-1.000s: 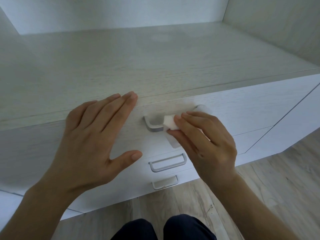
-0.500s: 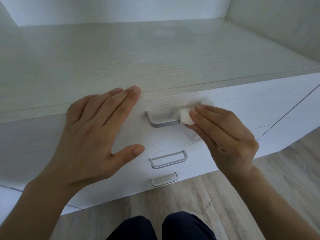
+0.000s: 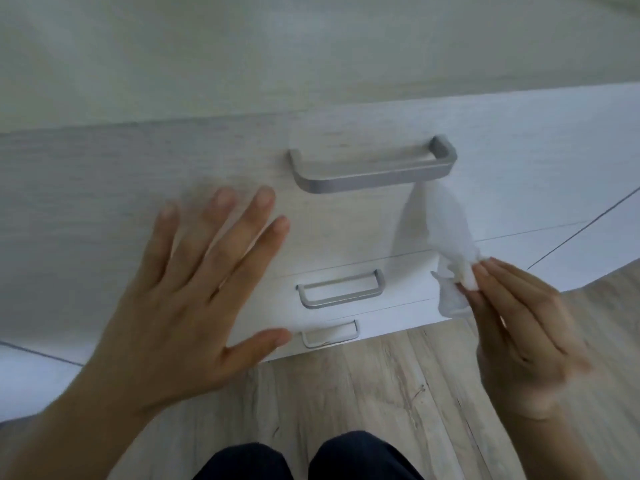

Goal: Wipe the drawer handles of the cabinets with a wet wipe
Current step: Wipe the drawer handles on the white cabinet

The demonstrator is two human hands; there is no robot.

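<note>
Cabinet (image 3: 104, 174) of pale woodgrain stands on plank floor (image 3: 381, 393); left hand (image 3: 187, 306) splayed wide, right hand (image 3: 526, 341) pinching wet wipe (image 3: 450, 251) below top drawer handle (image 3: 374, 174).

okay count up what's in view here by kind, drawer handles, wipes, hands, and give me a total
Drawer handles: 3, top handle, middle handle, bottom handle
Wet wipe: 1
Hands: 2, left hand, right hand
Total: 6
</note>
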